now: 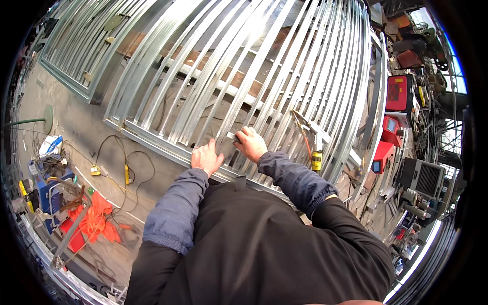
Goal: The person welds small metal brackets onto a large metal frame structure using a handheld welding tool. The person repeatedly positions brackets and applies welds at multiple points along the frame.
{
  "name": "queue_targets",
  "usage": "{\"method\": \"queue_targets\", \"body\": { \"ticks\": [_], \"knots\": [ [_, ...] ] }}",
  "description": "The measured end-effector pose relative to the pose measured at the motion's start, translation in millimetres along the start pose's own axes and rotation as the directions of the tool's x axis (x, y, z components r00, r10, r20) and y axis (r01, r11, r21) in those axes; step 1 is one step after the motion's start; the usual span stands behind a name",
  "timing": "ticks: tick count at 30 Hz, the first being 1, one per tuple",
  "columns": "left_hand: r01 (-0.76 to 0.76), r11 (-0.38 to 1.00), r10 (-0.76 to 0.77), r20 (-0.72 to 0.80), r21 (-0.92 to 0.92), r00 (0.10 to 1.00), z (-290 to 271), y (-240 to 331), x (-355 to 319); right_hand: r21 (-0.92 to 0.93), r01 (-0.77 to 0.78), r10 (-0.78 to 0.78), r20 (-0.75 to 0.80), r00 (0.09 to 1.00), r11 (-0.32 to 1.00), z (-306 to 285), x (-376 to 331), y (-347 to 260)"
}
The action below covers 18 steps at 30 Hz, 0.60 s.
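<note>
And here we are in a crowded workshop, looking down past a bare grey floor (76, 109) where cables sprawl on our left. Down there we have a long black cable with a yellow rectangular block (127, 175), then a crumpled bright orange cloth (96, 219) and, beyond it, a blue boxy case (48, 189) with a white-and-blue bag (51, 146) near it. Over on our right, a big red machine with a dark front panel (399, 94) and a grey box with a dark grille (426, 177) stand among the clutter.

Filling the middle, a wide frame of parallel silvery metal bars (152, 143)! Right of our hands, a slim angled tool with an orange strip (305, 137) and a yellow-and-black cylinder (316, 161) take up space on it; we can't tell whether the two are joined.

Now the hands: our left hand (206, 156) is loosely open, its fingertips down on the bars. Our right hand (251, 145), just beside it, is curled, pinching a small flat silvery metal piece (232, 136) between thumb and fingers, right over the bars near the frame's close edge.
</note>
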<state>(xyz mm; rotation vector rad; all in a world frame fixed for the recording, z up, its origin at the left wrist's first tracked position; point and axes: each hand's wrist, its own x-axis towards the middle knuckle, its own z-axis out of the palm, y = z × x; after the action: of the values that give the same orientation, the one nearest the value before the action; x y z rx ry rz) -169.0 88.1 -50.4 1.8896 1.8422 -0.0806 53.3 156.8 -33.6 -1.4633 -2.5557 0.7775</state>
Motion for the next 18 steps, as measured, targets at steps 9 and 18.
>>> {"method": "queue_targets", "body": {
  "ticks": [9, 18],
  "knots": [
    [-0.088, 0.991, 0.086, -0.02, -0.098, 0.996, -7, -8, -4, 0.025, 0.076, -0.075, -0.039, 0.996, 0.997, 25, 0, 1],
    [-0.088, 0.996, 0.088, 0.043, -0.015, 0.995, -9, 3, 2, 0.057, 0.084, -0.081, -0.047, 0.996, 0.995, 28, -7, 13]
  ]
}}
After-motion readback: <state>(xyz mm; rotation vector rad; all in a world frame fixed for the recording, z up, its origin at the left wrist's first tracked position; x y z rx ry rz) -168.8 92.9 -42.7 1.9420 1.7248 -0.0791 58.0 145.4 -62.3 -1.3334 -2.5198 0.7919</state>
